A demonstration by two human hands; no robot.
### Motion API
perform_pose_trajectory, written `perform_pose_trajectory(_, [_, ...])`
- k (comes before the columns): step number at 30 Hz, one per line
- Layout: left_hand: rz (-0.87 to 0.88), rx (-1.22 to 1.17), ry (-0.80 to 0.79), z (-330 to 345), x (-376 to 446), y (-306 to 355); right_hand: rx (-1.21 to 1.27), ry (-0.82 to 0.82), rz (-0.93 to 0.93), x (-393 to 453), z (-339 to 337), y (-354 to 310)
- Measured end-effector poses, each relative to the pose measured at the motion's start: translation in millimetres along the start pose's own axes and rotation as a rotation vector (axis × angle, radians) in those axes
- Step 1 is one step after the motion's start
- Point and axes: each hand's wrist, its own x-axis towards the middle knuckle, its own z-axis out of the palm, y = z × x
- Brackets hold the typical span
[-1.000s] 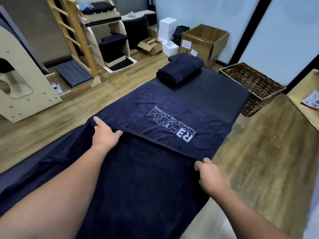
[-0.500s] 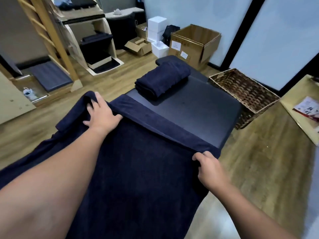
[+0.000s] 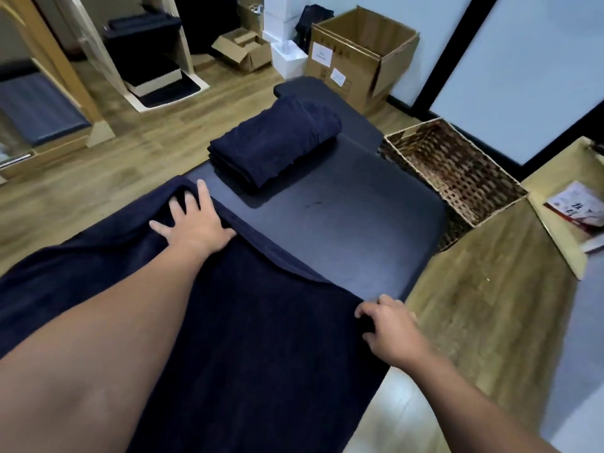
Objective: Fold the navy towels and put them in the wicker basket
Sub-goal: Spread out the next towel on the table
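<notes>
A large navy towel (image 3: 248, 328) lies spread over the near part of the black padded table (image 3: 343, 223), its far edge folded back towards me. My left hand (image 3: 192, 220) lies on the towel's far left part with fingers spread, pressing the cloth. My right hand (image 3: 389, 328) holds the towel's right edge at the table's side, fingers curled over it. A folded navy towel (image 3: 274, 142) sits at the table's far end. The wicker basket (image 3: 454, 171) stands on the floor to the right of the table and looks empty.
An open cardboard box (image 3: 359, 57) stands behind the table's far end, with smaller boxes (image 3: 245, 50) and white boxes to its left. Wooden exercise equipment (image 3: 98, 60) fills the left side. A low wooden surface with papers (image 3: 575, 207) is at the right.
The far flap with the printed logo has been folded over towards me, baring the black table. My left hand slid farther out and spread flat; my right hand stayed at the right edge.
</notes>
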Motion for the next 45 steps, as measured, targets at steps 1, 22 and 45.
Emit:
perform_pose_trajectory(1, [-0.005,0.102,-0.023,6,-6,5,-0.027,0.021,0.010,4,2,3])
perform_pose_trajectory(22, [0.406,0.132,0.079,104,-130,39,-0.176,0.086,-0.238,-33,22,11])
perform_pose_trajectory(45, [-0.206,-0.014,0.446,190,-469,-172,-0.535,-0.376,-0.607,-119,87,-149])
